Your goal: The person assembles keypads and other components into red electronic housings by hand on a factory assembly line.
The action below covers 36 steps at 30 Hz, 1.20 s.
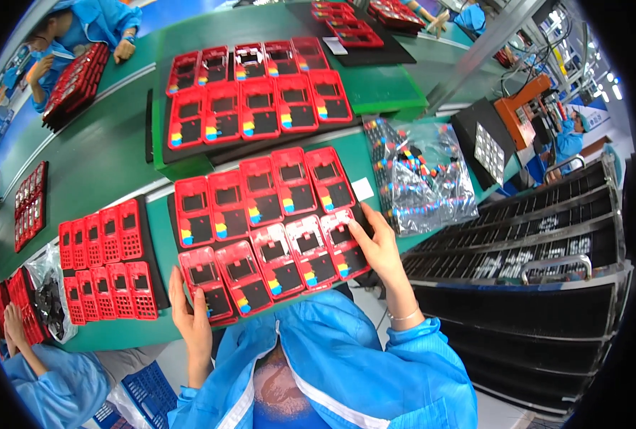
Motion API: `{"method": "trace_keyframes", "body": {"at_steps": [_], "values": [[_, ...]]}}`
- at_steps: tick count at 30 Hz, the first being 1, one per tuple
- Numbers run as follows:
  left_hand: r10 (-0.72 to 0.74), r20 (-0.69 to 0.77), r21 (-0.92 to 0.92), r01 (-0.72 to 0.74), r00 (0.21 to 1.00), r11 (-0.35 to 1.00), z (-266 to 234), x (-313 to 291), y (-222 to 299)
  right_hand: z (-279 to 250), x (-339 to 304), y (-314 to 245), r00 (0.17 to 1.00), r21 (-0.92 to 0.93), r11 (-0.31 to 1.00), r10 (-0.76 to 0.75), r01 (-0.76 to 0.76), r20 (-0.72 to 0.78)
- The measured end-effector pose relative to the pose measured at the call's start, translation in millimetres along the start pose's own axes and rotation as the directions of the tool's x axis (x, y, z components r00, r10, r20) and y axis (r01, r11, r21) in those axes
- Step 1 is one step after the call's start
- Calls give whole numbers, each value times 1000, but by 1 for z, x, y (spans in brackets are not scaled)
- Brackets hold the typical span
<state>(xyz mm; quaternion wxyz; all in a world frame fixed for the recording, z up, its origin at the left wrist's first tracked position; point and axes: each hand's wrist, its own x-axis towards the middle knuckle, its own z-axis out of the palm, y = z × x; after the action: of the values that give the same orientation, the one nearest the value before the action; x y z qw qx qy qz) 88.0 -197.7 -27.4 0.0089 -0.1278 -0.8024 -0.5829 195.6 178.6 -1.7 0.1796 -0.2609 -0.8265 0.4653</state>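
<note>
In front of me lies a black tray (266, 234) with two rows of red phone casings (226, 205). Each casing has a dark screen window, and most show small yellow, blue and red pieces at a lower corner. My left hand (191, 314) grips the tray's near left end, its thumb over the corner casing (207, 282). At the right end, my right hand (379, 247) grips the edge, with the thumb on the last casing of the near row. The fingers beneath both edges are partly hidden.
Beyond is another tray of red casings (259, 107) on a green raised platform (386, 93). A clear bag of small coloured parts (429, 179) lies right; red keypad-side covers (110, 293) sit left. Black racks (518, 286) stand right. Co-workers' hands (16, 325) show at left.
</note>
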Motion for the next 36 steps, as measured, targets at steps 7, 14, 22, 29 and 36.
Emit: {"method": "trace_keyframes", "body": {"at_steps": [7, 14, 22, 29, 36], "values": [[-90, 32, -355, 96, 995, 930, 0, -1, 39, -2, -20, -37, 990, -88, 995, -51, 40, -130], [-79, 59, -375, 96, 995, 922, -33, -11, 97, -52, -51, -93, 996, 22, 996, -81, 82, -43], [-47, 217, -492, 150, 975, 858, -38, 47, 132, -77, -38, -131, 985, 19, 987, -158, 160, -71], [78, 140, -556, 13, 987, 831, -23, 123, 150, -72, 42, -135, 939, -41, 945, -327, 325, -107], [131, 57, -532, -81, 990, 843, 30, 247, 122, -38, 182, -105, 851, -119, 879, -477, 462, -219]]}}
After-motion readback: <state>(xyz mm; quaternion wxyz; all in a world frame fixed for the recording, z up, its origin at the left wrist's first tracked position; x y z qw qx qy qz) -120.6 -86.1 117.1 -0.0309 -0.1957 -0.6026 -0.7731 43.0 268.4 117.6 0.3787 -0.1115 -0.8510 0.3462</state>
